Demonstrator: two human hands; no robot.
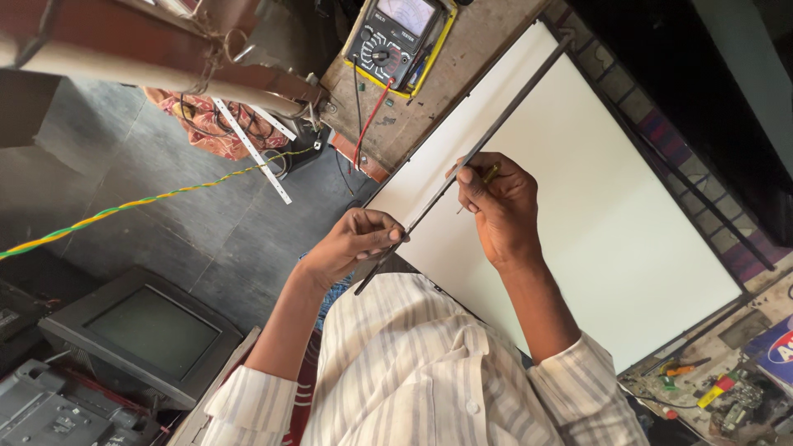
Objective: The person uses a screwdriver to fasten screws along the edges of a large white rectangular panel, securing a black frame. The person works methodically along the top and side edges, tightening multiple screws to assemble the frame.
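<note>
Strip [496, 136]: long, thin and dark, running on a slant along the left edge of the white panel [595, 198], from near the left hand up to the top of the bench.
Hidden: the strip's lower end passes behind the left hand's fingers; its middle is covered by the right hand's fingertips.
Left hand [351, 244]: fingers curled and pinching the strip near its lower end.
Right hand [500, 206]: closed round a small tool [490, 174] with a yellow-green handle, fingertips pressed to the strip further up.
Tool: mostly buried in the fist; its tip is too small to make out.
Panel: flat on the bench, its far edge framed by dark bars, its near corner hidden behind the striped shirt [413, 372].
Meter [399, 41]: yellow-cased, at the top of the bench, well apart from both hands; a red lead [368, 124] trails from it.
Floor: an old monitor [144, 334] low left, and a twisted yellow-green wire [124, 206] crossing above it.
</note>
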